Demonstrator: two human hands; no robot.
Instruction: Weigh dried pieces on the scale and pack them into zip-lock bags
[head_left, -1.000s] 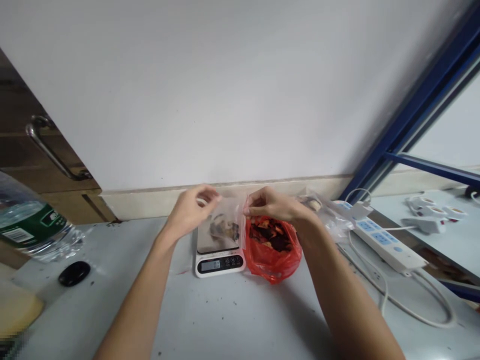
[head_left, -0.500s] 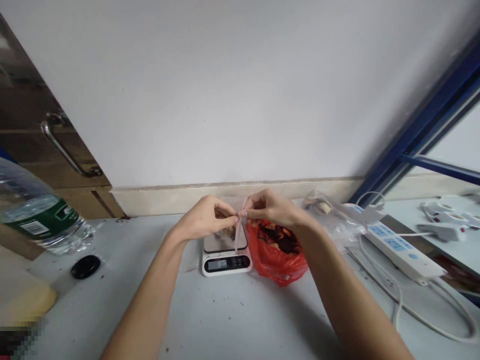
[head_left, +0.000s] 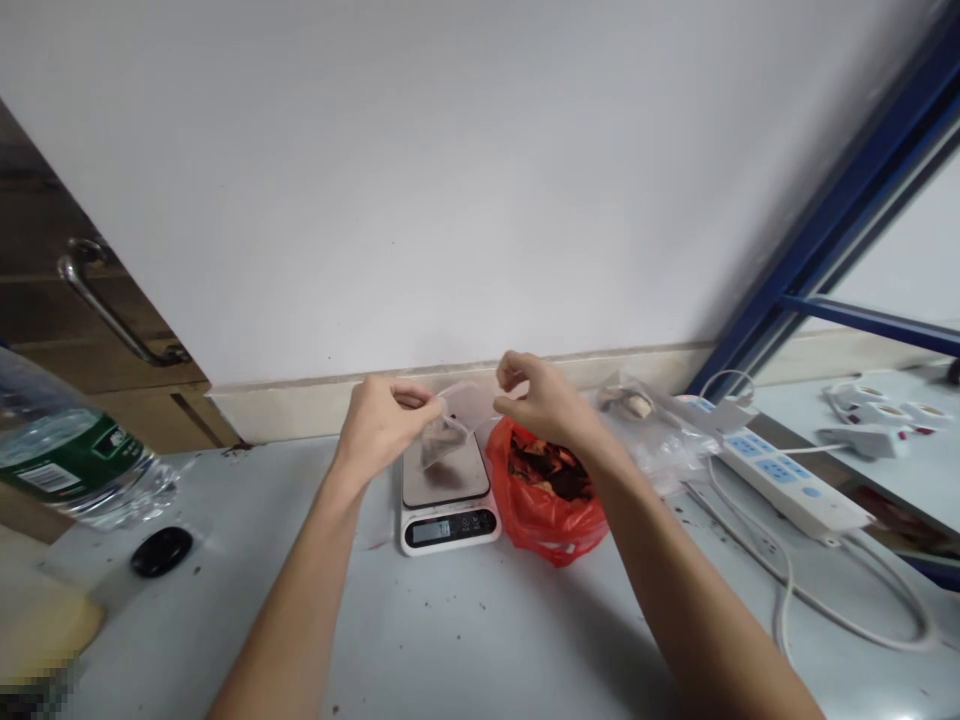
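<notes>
My left hand (head_left: 386, 420) pinches the top edge of a small clear plastic bag (head_left: 454, 425) with dark bits inside, held tilted above a white digital kitchen scale (head_left: 446, 495). Close to the bag's upper right corner is my right hand (head_left: 536, 400), fingers curled; whether it still touches the bag I cannot tell. Just right of the scale sits an open red plastic bag (head_left: 551, 490) filled with dark red dried pieces. Both forearms reach in from the bottom of the view.
A grey table (head_left: 450, 640) holds a large water bottle (head_left: 67, 440) and a black cap (head_left: 161, 550) at left. More clear bags (head_left: 637, 420) and a white power strip (head_left: 780, 480) with looping cord lie at right. Behind stand a white wall and a blue frame (head_left: 825, 230).
My hands came together at the bag's top edge, then parted. The bag has risen off the scale's plate and now hangs tilted from my left hand, with the right hand lifted higher.
</notes>
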